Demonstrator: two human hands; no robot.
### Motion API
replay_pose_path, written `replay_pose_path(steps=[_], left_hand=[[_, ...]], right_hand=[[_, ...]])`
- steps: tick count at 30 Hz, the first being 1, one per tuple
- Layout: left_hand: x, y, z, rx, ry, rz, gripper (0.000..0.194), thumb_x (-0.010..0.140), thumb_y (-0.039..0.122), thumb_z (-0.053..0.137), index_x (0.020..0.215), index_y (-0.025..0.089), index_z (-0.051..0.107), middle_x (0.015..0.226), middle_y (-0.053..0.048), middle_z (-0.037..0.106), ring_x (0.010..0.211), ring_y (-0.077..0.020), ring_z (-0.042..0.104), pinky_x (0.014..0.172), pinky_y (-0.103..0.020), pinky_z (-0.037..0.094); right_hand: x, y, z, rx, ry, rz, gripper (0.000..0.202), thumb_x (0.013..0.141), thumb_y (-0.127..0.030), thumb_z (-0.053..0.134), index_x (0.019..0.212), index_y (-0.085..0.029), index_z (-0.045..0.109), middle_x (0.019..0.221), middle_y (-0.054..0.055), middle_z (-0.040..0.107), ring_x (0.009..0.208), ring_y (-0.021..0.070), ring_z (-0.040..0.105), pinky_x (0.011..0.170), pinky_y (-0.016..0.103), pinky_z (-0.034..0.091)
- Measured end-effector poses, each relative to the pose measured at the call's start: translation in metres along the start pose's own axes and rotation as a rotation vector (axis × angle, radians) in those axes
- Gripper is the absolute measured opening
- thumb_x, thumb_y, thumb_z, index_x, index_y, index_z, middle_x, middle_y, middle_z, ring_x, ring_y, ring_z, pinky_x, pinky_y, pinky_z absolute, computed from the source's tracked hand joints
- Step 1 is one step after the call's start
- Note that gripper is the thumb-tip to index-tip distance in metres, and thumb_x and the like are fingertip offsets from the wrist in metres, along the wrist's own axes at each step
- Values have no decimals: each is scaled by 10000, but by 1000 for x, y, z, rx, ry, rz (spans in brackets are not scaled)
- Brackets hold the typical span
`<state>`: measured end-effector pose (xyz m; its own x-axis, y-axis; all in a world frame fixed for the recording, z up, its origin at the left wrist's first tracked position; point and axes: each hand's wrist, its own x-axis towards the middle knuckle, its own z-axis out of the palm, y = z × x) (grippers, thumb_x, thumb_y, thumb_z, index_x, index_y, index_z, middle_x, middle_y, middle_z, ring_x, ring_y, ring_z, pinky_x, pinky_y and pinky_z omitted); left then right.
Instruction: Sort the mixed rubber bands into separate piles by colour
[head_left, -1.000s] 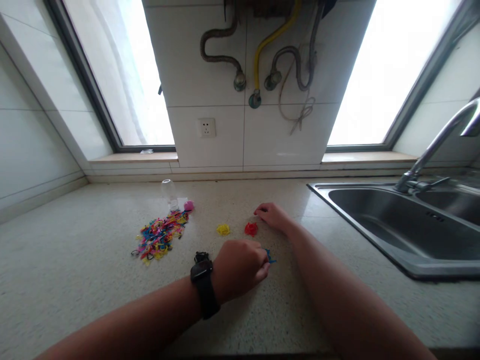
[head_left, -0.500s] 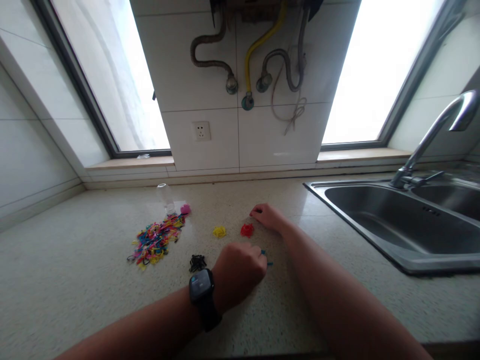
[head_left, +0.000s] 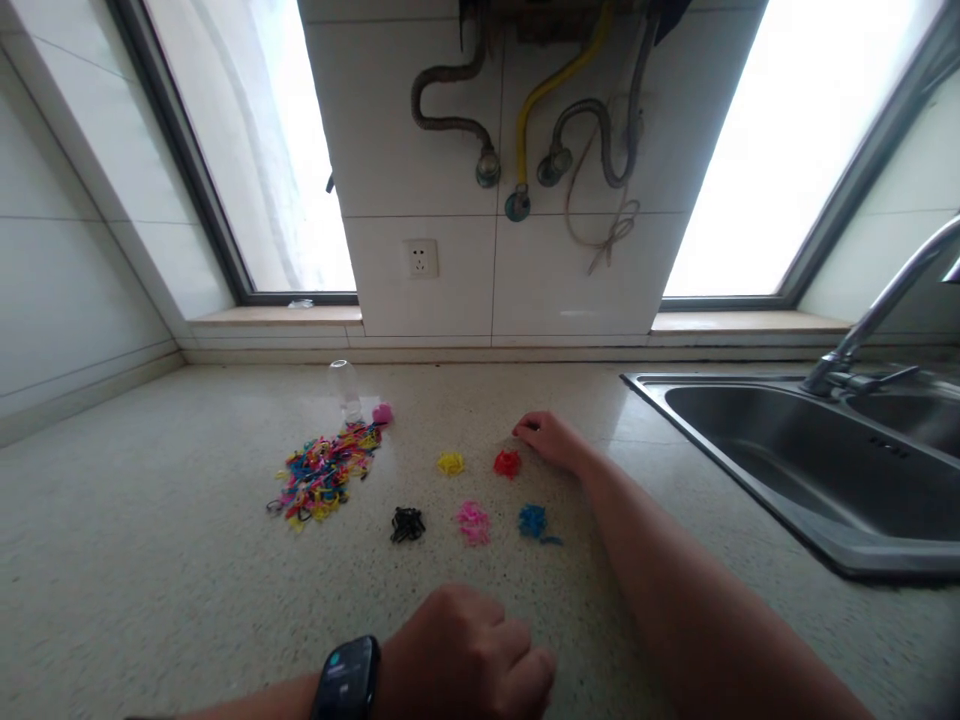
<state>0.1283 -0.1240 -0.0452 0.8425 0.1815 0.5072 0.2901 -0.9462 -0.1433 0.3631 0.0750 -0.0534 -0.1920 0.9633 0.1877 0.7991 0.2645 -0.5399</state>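
My right hand [head_left: 546,436] rests on the counter just behind and right of a small pile of red rubber bands [head_left: 507,463], thumb and fingers pinched together; anything in the pinch is too small to make out. Low in the view, my left hand [head_left: 469,660] is curled closed with its fingertips hidden. Ahead of it lie separate piles of black rubber bands [head_left: 407,524], pink rubber bands [head_left: 473,522] and blue rubber bands [head_left: 532,520]. Yellow rubber bands [head_left: 451,462] sit left of the red ones. A large heap of mixed rubber bands [head_left: 322,478] spreads at the left.
Behind the mixed heap are a clear plastic bottle [head_left: 345,390] and a pink cap [head_left: 382,413]. A steel sink [head_left: 750,485] with a faucet [head_left: 877,310] is set into the speckled counter [head_left: 187,560] at the right. Pipes hang on the tiled wall.
My left hand has drawn back toward the near edge, uncovering the pink and blue piles. My right hand stays beside the red pile. The view has shifted slightly.
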Motion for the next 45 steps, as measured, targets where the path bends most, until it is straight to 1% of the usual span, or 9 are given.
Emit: replay_pose_path(steps=[7,17,22,24,26,30,36,40,45], left_hand=[[-6,-9,4,-155,-103,133,144,941,269,555,824,189,534,576,60,488,471,-109,426,384,-284,227],[-15,-12,12,-227,-51,169,54,943,268,552,961,218,559,618,64,517,547,-125,479,383,-279,247],[-12,-10,8,-195,-32,139,159,961,359,528,911,210,548,600,61,517,536,-131,502,374,-291,223],[-11,-10,4,-162,-33,136,221,966,399,515,869,202,540,596,56,513,533,-132,512,377,-294,222],[-10,-9,2,-142,-27,148,197,959,367,525,859,198,545,601,52,519,537,-132,525,382,-296,224],[-9,-7,-1,-119,-4,150,118,918,287,569,853,189,563,586,47,517,541,-135,546,377,-301,219],[-6,-6,-4,-122,-69,120,169,919,349,585,864,188,582,545,53,507,514,-134,566,362,-301,197],[-7,-5,-6,-131,-105,111,157,938,335,565,882,189,578,547,48,521,523,-131,573,377,-295,234],[-7,-4,-6,-156,-167,98,238,970,421,528,914,198,591,563,35,559,528,-136,580,381,-299,238]], right_hand=[[-1,-1,-4,37,-31,19,263,869,-279,537,920,-159,764,878,80,756,786,183,655,726,269,456],[-5,-6,-5,96,-19,-4,301,857,-338,527,946,-150,745,751,59,698,690,176,601,649,285,443],[-12,-18,-4,158,13,-65,308,857,-363,533,981,-152,719,763,61,685,681,172,590,639,290,453],[-15,-31,-3,198,42,-98,310,852,-369,537,999,-157,708,770,59,677,676,167,583,624,284,451],[-17,-51,-3,243,62,-123,313,850,-375,538,1005,-158,700,769,58,674,660,161,575,604,278,445],[-13,-102,6,255,42,-215,256,855,-330,554,979,-161,703,780,55,691,669,150,585,627,266,446],[15,-173,44,5,-116,-391,157,854,-220,612,939,-181,738,852,49,743,762,153,644,718,250,441],[36,-200,75,-183,-184,-446,189,880,-248,589,965,-200,751,934,56,761,837,178,670,750,250,440],[51,-212,102,-355,-243,-416,246,895,-312,573,987,-185,763,993,99,758,913,228,686,780,273,472]])
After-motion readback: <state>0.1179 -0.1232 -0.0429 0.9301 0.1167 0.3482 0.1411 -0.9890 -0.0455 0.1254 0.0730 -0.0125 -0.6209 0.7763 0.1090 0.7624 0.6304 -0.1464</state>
